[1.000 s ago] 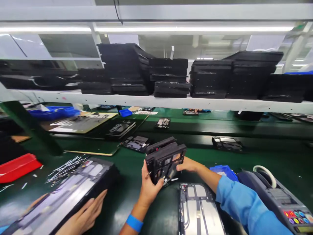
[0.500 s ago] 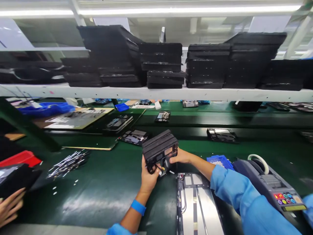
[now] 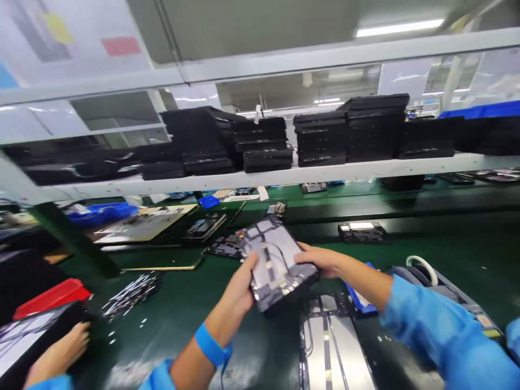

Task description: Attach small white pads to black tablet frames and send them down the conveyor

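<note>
Green matting (image 3: 182, 309) covers a factory assembly bench beneath a white shelf (image 3: 284, 176) stacked with black trays (image 3: 260, 143), seen from the head camera. At centre, a person in blue sleeves holds a flat dark device panel (image 3: 276, 262) above the matting, its grey-and-black inner face turned up toward the camera, its long axis running from near right to far left and its far end raised. The left hand (image 3: 241, 287) clasps the panel's near-left edge, thumb on top and fingers hidden beneath; the right hand (image 3: 320, 260) closes over the right edge, fingers curled around it. Just below the panel lies a silver metal frame (image 3: 333, 346) on the matting, with a tape dispenser (image 3: 422, 271) to its right. At lower left, another person's hand (image 3: 60, 352) rests on a black tray (image 3: 24, 341), near a red bin (image 3: 52, 295) and scattered silver strips (image 3: 130, 287).
</note>
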Demonstrator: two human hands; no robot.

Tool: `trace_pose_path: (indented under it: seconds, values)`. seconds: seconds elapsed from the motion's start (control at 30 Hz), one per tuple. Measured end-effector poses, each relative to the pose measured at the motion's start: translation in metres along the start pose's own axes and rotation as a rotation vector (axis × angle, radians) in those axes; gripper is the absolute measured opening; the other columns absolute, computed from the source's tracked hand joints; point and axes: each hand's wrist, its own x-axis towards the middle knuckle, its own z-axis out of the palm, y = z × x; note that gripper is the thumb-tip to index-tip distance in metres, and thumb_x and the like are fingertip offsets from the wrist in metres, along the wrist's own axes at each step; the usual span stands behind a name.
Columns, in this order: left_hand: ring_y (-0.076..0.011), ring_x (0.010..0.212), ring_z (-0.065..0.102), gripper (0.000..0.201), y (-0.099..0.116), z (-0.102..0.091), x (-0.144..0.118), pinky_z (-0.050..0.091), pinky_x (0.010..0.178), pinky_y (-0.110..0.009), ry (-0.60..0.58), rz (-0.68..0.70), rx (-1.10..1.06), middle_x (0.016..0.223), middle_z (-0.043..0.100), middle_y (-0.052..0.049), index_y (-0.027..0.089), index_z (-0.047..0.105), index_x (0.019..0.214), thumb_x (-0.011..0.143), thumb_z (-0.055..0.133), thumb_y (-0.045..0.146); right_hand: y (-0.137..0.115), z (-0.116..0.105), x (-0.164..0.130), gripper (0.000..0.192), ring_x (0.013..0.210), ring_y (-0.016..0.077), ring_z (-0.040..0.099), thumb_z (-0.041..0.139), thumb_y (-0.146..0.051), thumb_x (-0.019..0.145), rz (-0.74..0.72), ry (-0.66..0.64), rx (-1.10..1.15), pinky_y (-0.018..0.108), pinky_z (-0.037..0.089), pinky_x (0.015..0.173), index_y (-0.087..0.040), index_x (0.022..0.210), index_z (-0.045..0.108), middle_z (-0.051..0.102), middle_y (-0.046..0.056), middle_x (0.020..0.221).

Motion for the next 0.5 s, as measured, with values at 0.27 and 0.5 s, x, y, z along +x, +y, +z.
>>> trace_pose_path:
  seconds: [0.27, 0.5]
  values:
    - [-0.0325, 0.119, 0.067, 0.092, -0.058, 0.019, -0.065, 0.056, 0.091, -0.044, -0.541, 0.109, 0.207, 0.134, 0.068, -0.015, 0.029, 0.036, 0.159, 0.082, 0.076, 0.062, 0.040, -0.025, -0.171, 0.054, 0.065, 0.0190, 0.069, 0.085, -0.039, 0.068, -0.177, 0.339, 0.331, 0.027, 0.056, 0.064, -0.021, 0.116, 0.069, 0.076, 0.003, 0.078]
    - [-0.0355, 0.103, 0.068, 0.108, -0.078, -0.002, -0.007, 0.057, 0.080, -0.044, -0.211, 0.322, 0.496, 0.114, 0.074, -0.008, 0.035, 0.051, 0.143, 0.050, 0.077, 0.084, -0.016, -0.095, -0.332, 0.022, 0.056, 0.0191, 0.067, 0.080, -0.039, 0.072, -0.563, 0.736, 0.245, 0.028, 0.056, 0.057, -0.021, 0.072, 0.067, 0.071, 0.001, 0.063]
